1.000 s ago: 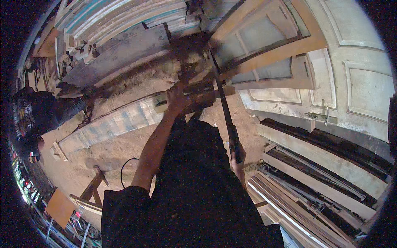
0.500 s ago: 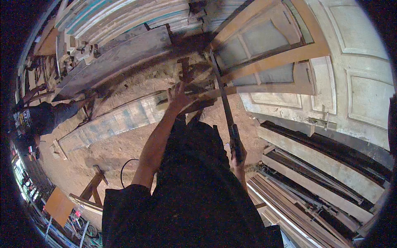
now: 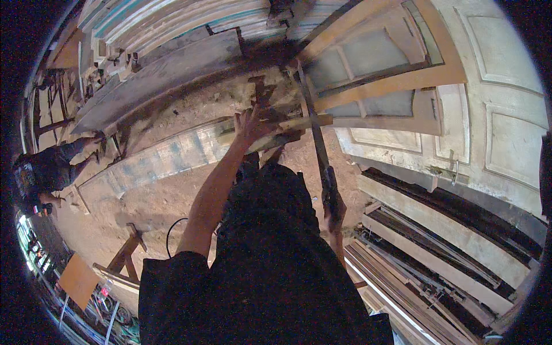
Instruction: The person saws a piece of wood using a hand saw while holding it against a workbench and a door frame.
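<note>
A handsaw point(image 3: 318, 137) with a long dark blade is gripped at its handle by my right hand point(image 3: 334, 211). Its blade points away from me and crosses a light wooden strip point(image 3: 293, 123) lying on the bench. On the wood left of the blade lies my left hand point(image 3: 248, 127), its fingers stretched and spread. Just beyond those fingers, a dark notched wooden piece point(image 3: 261, 90) stands out over the ground. What is under my left palm is hidden.
A long, paint-smeared plank point(image 3: 167, 158) extends left over the dirt floor. Another person point(image 3: 49, 167) bends at far left. Doors point(image 3: 483, 103) lean at the right, above stacked boards point(image 3: 414, 287). A wooden trestle point(image 3: 123, 253) stands lower left.
The saw and my right hand have shifted slightly up in the picture. My left fingers look more spread on the wood. The other person's arms have moved.
</note>
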Tool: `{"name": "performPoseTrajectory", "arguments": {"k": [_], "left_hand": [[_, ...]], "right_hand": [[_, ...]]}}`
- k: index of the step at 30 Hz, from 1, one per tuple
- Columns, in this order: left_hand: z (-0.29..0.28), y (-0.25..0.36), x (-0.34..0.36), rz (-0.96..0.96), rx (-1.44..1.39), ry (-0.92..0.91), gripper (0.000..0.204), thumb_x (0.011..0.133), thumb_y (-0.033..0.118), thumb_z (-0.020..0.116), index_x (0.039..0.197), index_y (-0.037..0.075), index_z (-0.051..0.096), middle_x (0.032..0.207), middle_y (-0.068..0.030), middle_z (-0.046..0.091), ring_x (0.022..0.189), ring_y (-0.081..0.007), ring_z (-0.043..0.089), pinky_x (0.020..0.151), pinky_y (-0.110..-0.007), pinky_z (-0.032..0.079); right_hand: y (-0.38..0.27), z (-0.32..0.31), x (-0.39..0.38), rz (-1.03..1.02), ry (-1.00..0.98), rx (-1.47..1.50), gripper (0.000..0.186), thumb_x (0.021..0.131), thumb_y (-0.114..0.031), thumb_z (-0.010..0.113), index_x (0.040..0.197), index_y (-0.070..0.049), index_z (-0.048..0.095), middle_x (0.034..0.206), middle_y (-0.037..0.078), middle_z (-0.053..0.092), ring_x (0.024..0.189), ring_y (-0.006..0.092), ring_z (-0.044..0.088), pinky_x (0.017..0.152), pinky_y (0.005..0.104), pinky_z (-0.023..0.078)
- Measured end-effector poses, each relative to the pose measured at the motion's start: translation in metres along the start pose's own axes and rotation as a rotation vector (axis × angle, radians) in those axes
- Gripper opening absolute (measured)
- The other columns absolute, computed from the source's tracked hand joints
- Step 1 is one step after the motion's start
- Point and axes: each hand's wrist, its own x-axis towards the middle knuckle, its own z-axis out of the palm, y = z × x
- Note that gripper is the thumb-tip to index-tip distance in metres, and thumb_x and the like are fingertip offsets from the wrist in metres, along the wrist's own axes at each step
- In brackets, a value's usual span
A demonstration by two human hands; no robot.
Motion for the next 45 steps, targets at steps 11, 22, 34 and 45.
{"name": "performPoseTrajectory", "arguments": {"k": [11,22,34,45], "left_hand": [[0.027,-0.028,0.011,0.209,0.011,0.337,0.098,0.071,0.077,0.071,0.139,0.009,0.051,0.117,-0.0179,0.059,0.115,-0.0375,0.055,0.103,-0.053,0.038],[0.023,0.013,0.010,0.270,-0.015,0.765,0.068,0.092,0.049,0.063,0.144,0.007,0.050,0.130,-0.0232,0.054,0.126,-0.0421,0.049,0.112,-0.055,0.032],[0.021,0.054,0.069,-0.202,0.062,0.767,0.068,0.091,0.054,0.051,0.124,-0.005,0.059,0.127,-0.0257,0.055,0.129,-0.0417,0.047,0.112,-0.062,0.028],[0.036,0.043,0.082,0.027,0.088,0.917,0.052,0.086,0.047,0.054,0.112,0.002,0.060,0.114,-0.0185,0.060,0.121,-0.0356,0.054,0.112,-0.060,0.029]], "right_hand": [[-0.026,0.005,0.010,-0.329,-0.027,-0.467,0.043,0.092,-0.012,0.065,0.133,0.000,0.061,0.117,0.016,0.070,0.106,0.0245,0.067,0.092,0.0375,0.053],[-0.021,0.018,0.060,-0.445,-0.090,-0.252,0.047,0.084,-0.004,0.066,0.131,0.003,0.060,0.129,0.024,0.065,0.120,0.0377,0.065,0.102,0.0422,0.051],[-0.067,0.047,0.077,-0.534,-0.071,-0.245,0.038,0.088,0.000,0.066,0.125,0.008,0.062,0.110,0.017,0.072,0.098,0.0188,0.068,0.089,0.0333,0.054],[-0.072,0.036,0.079,-0.509,-0.066,-0.317,0.038,0.089,-0.002,0.066,0.126,0.007,0.062,0.111,0.017,0.072,0.101,0.0208,0.069,0.090,0.0332,0.054]]}}
